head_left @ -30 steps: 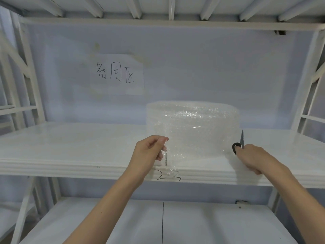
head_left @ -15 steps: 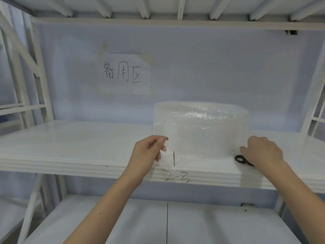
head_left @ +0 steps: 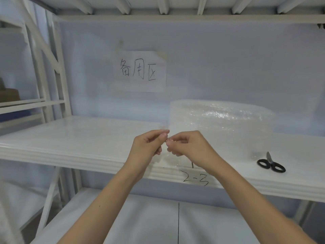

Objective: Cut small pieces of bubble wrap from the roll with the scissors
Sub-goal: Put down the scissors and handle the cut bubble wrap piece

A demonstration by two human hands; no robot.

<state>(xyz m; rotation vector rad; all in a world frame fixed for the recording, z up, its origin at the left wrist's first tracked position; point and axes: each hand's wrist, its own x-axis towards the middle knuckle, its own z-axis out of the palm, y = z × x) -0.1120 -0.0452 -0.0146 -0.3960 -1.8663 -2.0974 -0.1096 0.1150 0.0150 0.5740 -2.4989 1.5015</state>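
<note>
A white metal rack (head_left: 52,106) stands at the left, and its white shelf (head_left: 79,138) runs across the scene. On the far wall a taped paper sign (head_left: 140,72) carries three handwritten characters, 备用区. The near lip of the shelf has "2-3" (head_left: 195,178) written on it in black marker.

Both forearms reach up from the near edge and meet above the shelf's front. The left hand (head_left: 147,147) has its fingers curled, thumb and forefinger pinching the loose edge of the bubble wrap (head_left: 166,156). Just beside it, the right hand (head_left: 190,145) pinches the same clear edge, fingertips almost touching the left's.

The bubble wrap roll (head_left: 221,125) stands upright on the shelf behind the right hand. Further right, black-handled scissors (head_left: 270,164) lie flat on the shelf, closed, near the roll's base.
</note>
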